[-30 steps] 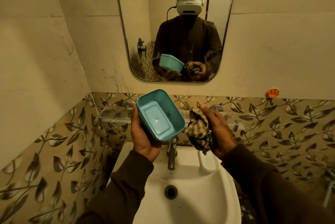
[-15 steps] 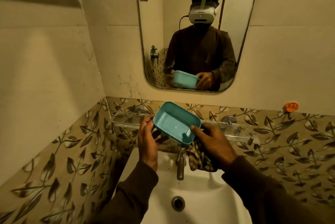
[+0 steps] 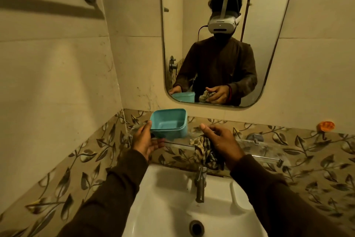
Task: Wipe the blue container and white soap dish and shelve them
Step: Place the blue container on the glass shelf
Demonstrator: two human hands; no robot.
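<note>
Leaf-patterned tiles run behind a white sink (image 3: 169, 194) with a metal tap (image 3: 200, 185), and a narrow glass shelf (image 3: 259, 145) spans the wall under the mirror (image 3: 217, 31). On the shelf's left end sits the blue container (image 3: 169, 126), upright and open-topped. The left hand (image 3: 147, 141) is at its near left corner, thumb against the rim, fingers spread loosely beneath; its grip looks released rather than clenched. The right hand (image 3: 221, 144), just right of the container, has its grip closed on a checked cloth (image 3: 206, 153) that hangs over the tap.
</note>
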